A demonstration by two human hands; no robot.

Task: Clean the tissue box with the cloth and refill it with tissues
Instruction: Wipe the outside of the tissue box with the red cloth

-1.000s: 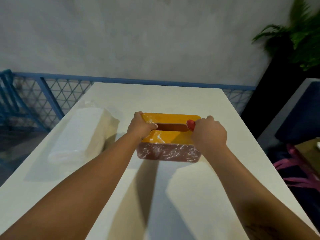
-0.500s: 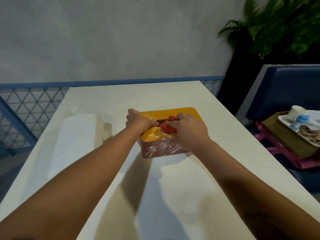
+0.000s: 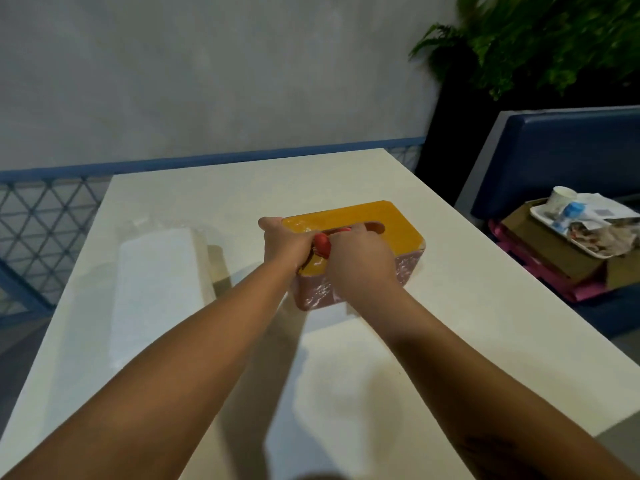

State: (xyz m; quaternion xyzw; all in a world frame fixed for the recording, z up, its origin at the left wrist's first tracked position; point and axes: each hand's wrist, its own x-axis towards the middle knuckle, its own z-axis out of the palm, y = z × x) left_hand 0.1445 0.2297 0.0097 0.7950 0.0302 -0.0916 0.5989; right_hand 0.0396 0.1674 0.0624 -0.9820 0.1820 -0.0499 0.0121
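Reaching forward with both arms, hands close together over the near left end of the tissue box point(image 3: 401, 223). Grips that end with the left hand point(image 3: 284, 242); clamps the red cloth point(image 3: 322, 243) against the orange lid beside the slot with the curled right hand point(image 3: 360, 259). Working mid-desk point(image 3: 242, 188), with the wrapped tissue pack point(image 3: 156, 271) well left and bare surface all round.
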